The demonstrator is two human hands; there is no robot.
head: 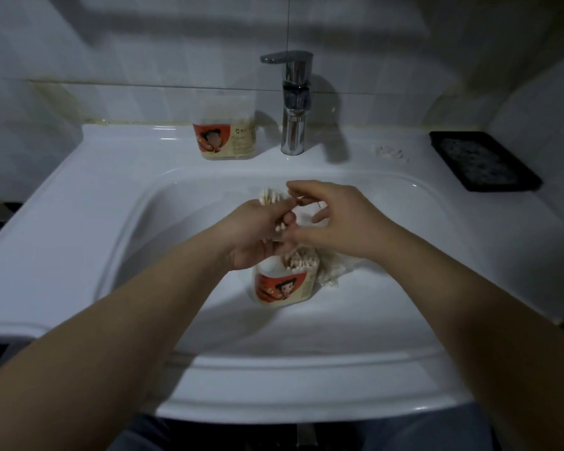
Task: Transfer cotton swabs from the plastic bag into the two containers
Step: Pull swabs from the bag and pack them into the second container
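Observation:
My left hand (258, 232) grips a bundle of cotton swabs (271, 196) over the sink basin, their white tips sticking out past my fingers. My right hand (336, 219) is against the bundle and pinches a thin swab at its top. Below my hands, a clear container (285, 288) with a red cartoon label stands in the basin, with swabs poking out of its top. The crumpled plastic bag (334, 270) lies just right of it, partly under my right wrist. A second labelled container (225, 131) stands on the rim left of the faucet; its lid looks closed.
The chrome faucet (293, 102) rises at the back of the white sink (88, 203). A black soap tray (484, 161) sits on the right rim. A few loose swabs (389, 153) lie on the rim between faucet and tray. A tiled wall stands behind.

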